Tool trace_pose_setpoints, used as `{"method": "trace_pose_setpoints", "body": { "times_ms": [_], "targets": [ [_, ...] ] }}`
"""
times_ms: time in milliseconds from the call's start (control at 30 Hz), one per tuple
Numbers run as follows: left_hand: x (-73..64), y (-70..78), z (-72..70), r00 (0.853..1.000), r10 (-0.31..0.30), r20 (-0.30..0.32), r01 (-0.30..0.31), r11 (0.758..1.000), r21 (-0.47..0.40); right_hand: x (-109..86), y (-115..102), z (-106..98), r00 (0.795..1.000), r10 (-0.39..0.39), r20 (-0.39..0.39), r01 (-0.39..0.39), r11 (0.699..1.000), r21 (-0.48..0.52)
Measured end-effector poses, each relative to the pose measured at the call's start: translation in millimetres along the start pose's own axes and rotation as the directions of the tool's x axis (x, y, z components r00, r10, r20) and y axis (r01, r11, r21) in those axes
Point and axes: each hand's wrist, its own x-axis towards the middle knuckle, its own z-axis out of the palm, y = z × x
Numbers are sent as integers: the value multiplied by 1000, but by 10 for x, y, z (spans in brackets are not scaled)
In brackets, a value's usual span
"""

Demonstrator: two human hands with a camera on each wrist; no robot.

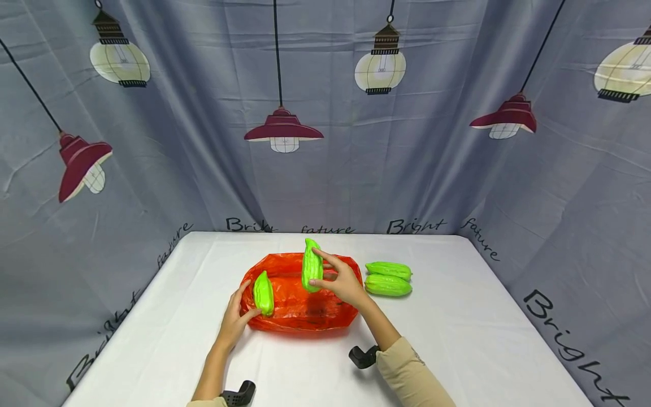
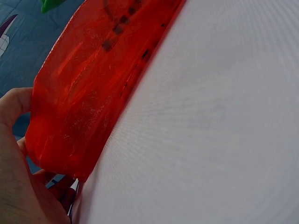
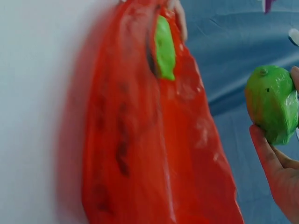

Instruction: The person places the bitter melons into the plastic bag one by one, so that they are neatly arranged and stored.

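Observation:
A red plastic bag lies on the table with its mouth spread wide. My left hand holds the bag's left edge between thumb and fingers; the left wrist view shows that corner of the bag in the hand. Inside, at the left end, rests one green bitter melon. Above the bag's middle, my right hand pinches a second bitter melon upright between thumb and fingertips. The right wrist view shows the rounded end of this held melon.
Two more green bitter melons lie side by side to the right of the bag. They sit on a white-covered table. Grey-blue curtains with printed lamps hang behind and at both sides.

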Motion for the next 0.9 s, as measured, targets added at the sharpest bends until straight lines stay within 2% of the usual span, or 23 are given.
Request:
{"method": "trace_pose_setpoints", "body": {
  "times_ms": [100,200,400,500,567,767,900],
  "targets": [
    [-8,-12,9,1000,2,-7,-2,1000,-14,17,27,81,1000,2,11,-1,1000,-28],
    [-23,40,11,1000,6,-9,-6,1000,-2,28,50,154,1000,14,15,-13,999,-50],
    [-53,346,-23,999,34,-11,-34,999,-21,54,103,240,999,43,15,-42,997,-65],
    [-62,401,-34,1000,31,-6,-31,999,-27,69,174,273,999,37,12,-36,996,-86],
    [-52,356,-28,999,33,-10,-33,999,-26,96,292,294,999,35,6,-35,994,-107],
    [-13,53,10,1000,12,-11,-12,1000,-5,146,602,379,998,67,8,-65,985,-158],
    [-15,38,7,1000,5,-7,-5,1000,-12,145,637,443,997,80,16,-76,981,-176]
  ]
}}
